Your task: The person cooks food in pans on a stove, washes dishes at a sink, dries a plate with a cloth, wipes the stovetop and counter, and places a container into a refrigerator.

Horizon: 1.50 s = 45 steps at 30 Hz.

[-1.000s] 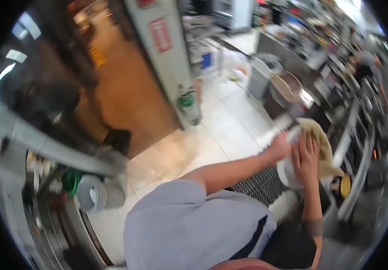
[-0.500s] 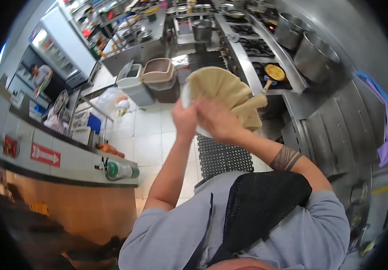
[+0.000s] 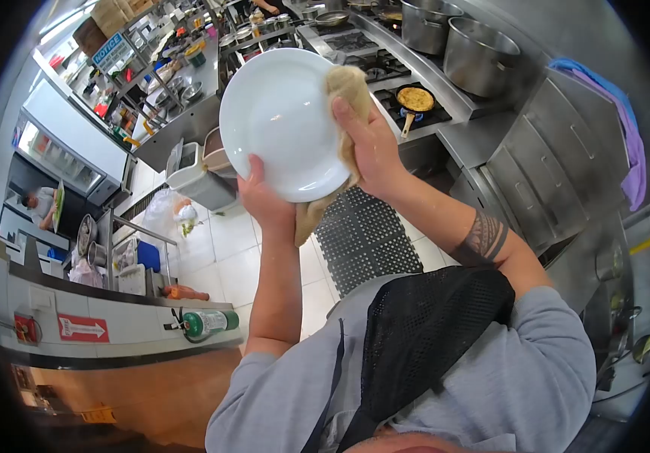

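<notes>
A round white plate (image 3: 279,121) is held up in front of me, its bare face turned towards me. My left hand (image 3: 266,192) grips the lower left rim, thumb on the face and the other fingers hidden behind. On the right rim, my right hand (image 3: 370,140) holds a beige cloth (image 3: 346,83) folded over the edge, with the thumb on top. Part of the cloth hangs below the plate, close to my left wrist. How far it spreads behind the plate is hidden.
A pan of yellow food (image 3: 415,98) sits over a blue flame, its handle towards me. Large steel pots (image 3: 482,57) stand behind it. Bins (image 3: 198,181) are at left, near a green fire extinguisher (image 3: 208,323). Another person (image 3: 40,204) holds something green at far left.
The plate's face, mostly covered by the cloth before, now shows. The cloth has shifted to the right rim with my right hand. My view has turned somewhat.
</notes>
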Available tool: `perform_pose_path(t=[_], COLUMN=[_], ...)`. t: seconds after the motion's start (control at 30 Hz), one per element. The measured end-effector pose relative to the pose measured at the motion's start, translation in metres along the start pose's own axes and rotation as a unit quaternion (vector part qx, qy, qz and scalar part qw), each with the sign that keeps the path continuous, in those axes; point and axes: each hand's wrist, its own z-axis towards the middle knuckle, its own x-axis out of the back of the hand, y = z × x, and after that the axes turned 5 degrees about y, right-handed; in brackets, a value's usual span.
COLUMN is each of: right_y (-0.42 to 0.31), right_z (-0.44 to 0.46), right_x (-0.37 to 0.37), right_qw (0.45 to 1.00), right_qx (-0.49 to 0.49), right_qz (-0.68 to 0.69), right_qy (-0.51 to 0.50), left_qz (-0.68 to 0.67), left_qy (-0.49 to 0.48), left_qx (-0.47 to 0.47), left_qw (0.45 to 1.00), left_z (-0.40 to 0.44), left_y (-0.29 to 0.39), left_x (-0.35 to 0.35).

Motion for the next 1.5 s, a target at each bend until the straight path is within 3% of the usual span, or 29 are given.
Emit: perform_pose_path(t=[0.13,0.17,0.27,0.37,0.43,0.47,0.53,0.57,0.63,0.67,0.7,0.77,0.83,0.9,0.97,1.0,1.07,1.1,1.17,1.2,1.23,1.3,1.4,1.47,1.5], right_y=[-0.022,-0.036,-0.039,-0.043,-0.049,-0.049,-0.058,-0.061,-0.066,-0.069,-0.064,-0.055,-0.053,-0.059,-0.073,-0.074,-0.059,-0.048,-0.034,-0.035,-0.03,-0.006,0.006,-0.002,-0.017], right_z=[0.001,0.001,0.016,0.042,0.063,0.071,0.081,0.082,0.085,0.069,0.06,0.044,0.024,0.024,0.029,0.033,0.039,0.037,0.027,0.015,0.008,-0.005,-0.027,-0.042,-0.049], right_x=[0.024,0.027,0.058,0.093,0.102,0.1,0.081,0.066,0.022,-0.009,-0.027,-0.047,-0.042,-0.038,-0.023,-0.008,0.033,0.047,0.067,0.054,0.063,0.085,0.101,0.101,0.084], right_qw=[0.982,0.957,0.935,0.91,0.88,0.878,0.772,0.768,0.589,0.55,0.544,0.447,0.466,0.43,0.625,0.622,0.668,0.667,0.673,0.639,0.641,0.655,0.763,0.701,0.694], right_qx=[-0.111,-0.118,-0.14,-0.225,-0.344,-0.347,-0.28,-0.283,-0.18,-0.146,-0.149,-0.196,-0.065,-0.113,-0.315,-0.314,-0.276,-0.273,-0.102,-0.042,-0.042,0.173,-0.002,-0.101,-0.253], right_qz=[-0.132,-0.25,-0.292,-0.33,-0.329,-0.33,-0.57,-0.573,-0.767,-0.802,-0.804,-0.794,-0.752,-0.757,-0.599,-0.6,-0.643,-0.645,-0.702,-0.74,-0.739,-0.716,-0.645,-0.705,-0.672], right_qy=[-0.075,-0.092,-0.148,-0.11,-0.018,-0.018,-0.031,-0.035,-0.181,-0.183,-0.189,-0.362,-0.462,-0.479,-0.389,-0.392,-0.255,-0.253,-0.209,-0.204,-0.203,-0.166,-0.035,-0.021,-0.051], left_qz=[0.016,0.031,0.024,0.013,0.017,0.035,0.049,0.075,0.096,0.112,0.126,0.089,0.058,0.062,0.041,0.038,-0.021,-0.024,-0.004,-0.003,-0.017,-0.025,-0.043,-0.036,-0.043], left_qy=[0.017,0.021,0.05,0.075,0.079,0.081,0.088,0.081,0.081,0.063,0.046,0.041,0.04,0.059,0.079,0.081,0.069,0.066,0.065,0.063,0.047,0.042,0.06,0.093,0.095], left_qx=[-0.006,0.0,0.012,0.041,0.059,0.086,0.114,0.127,0.141,0.145,0.15,0.166,0.183,0.187,0.184,0.182,0.191,0.191,0.186,0.186,0.175,0.156,0.109,0.082,0.071], left_qw=[1.0,0.999,0.998,0.996,0.995,0.992,0.988,0.986,0.982,0.981,0.98,0.981,0.981,0.979,0.979,0.979,0.979,0.979,0.98,0.981,0.983,0.987,0.991,0.992,0.992], left_z=[0.004,0.007,0.011,0.006,0.003,0.0,-0.008,-0.013,-0.023,-0.028,-0.032,-0.041,-0.044,-0.043,-0.038,-0.034,-0.025,-0.023,-0.019,-0.017,-0.016,-0.015,-0.005,0.005,0.008], left_y=[-0.006,0.001,0.003,0.0,-0.004,-0.005,-0.014,-0.022,-0.038,-0.047,-0.054,-0.065,-0.072,-0.069,-0.066,-0.067,-0.07,-0.071,-0.074,-0.077,-0.081,-0.083,-0.08,-0.076,-0.07], left_x=[0.023,0.025,0.033,0.056,0.075,0.085,0.099,0.104,0.108,0.107,0.104,0.099,0.092,0.09,0.092,0.095,0.1,0.099,0.096,0.094,0.091,0.087,0.081,0.083,0.081])
